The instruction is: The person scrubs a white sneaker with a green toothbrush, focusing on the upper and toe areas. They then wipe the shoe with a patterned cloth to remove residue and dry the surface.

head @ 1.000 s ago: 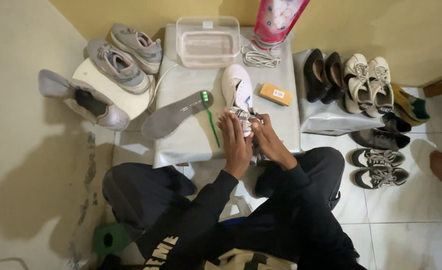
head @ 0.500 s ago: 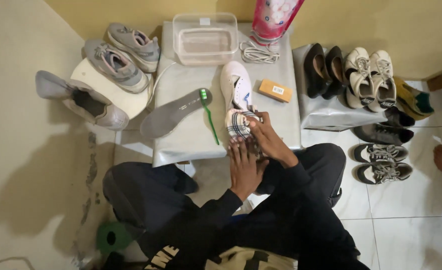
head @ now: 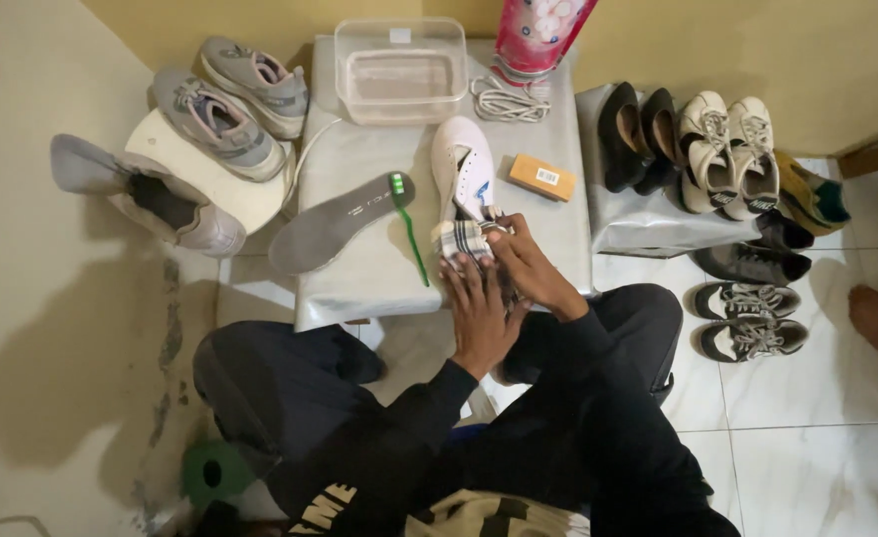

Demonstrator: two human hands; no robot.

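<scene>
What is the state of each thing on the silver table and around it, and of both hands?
White shoe: lying on the silver table, laces out, both hands at its heel.
Checked cloth: pressed against the shoe's heel.
Left hand: on cloth.
Right hand: gripping heel.
Grey insole: removed, lying flat.
Green toothbrush: lying unused.
Clear plastic tub: open, apparently empty.
White laces: coiled, loose.
</scene>
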